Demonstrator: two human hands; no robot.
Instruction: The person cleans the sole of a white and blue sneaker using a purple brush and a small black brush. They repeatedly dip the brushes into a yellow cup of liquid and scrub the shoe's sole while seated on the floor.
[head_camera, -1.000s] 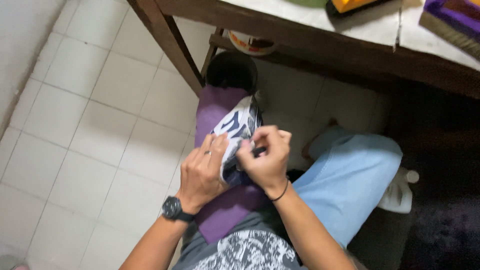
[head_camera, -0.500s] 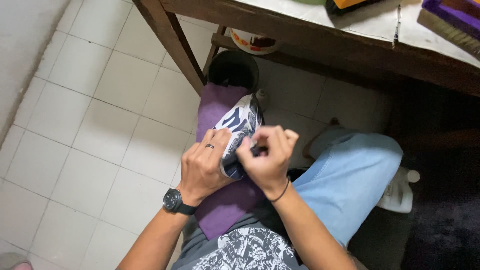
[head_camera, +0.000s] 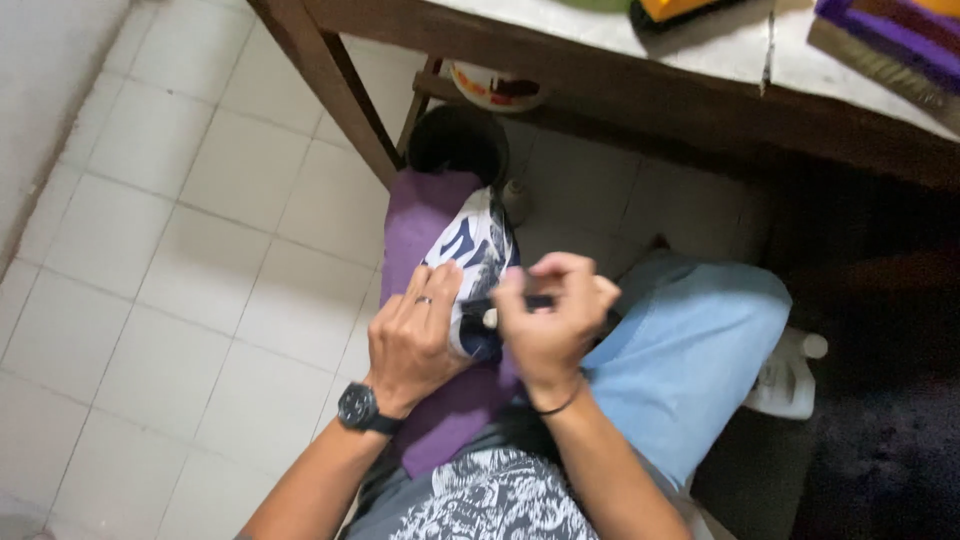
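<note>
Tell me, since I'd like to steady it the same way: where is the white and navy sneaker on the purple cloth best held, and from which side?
Probably at the heel end of the sneaker, from its left side. It lies lengthwise on the purple cloth across the lap, toe pointing away, so the near end is closest. The left hand already cups that side, leaving the right side free for the right hand, which pinches a small dark tool.

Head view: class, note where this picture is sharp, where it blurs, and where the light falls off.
Head view: floor tiles evenly lit and fairly sharp; right hand smeared by motion blur over the shoe; left hand clearer; area under the table and lower right sinks into deep shadow.
</note>
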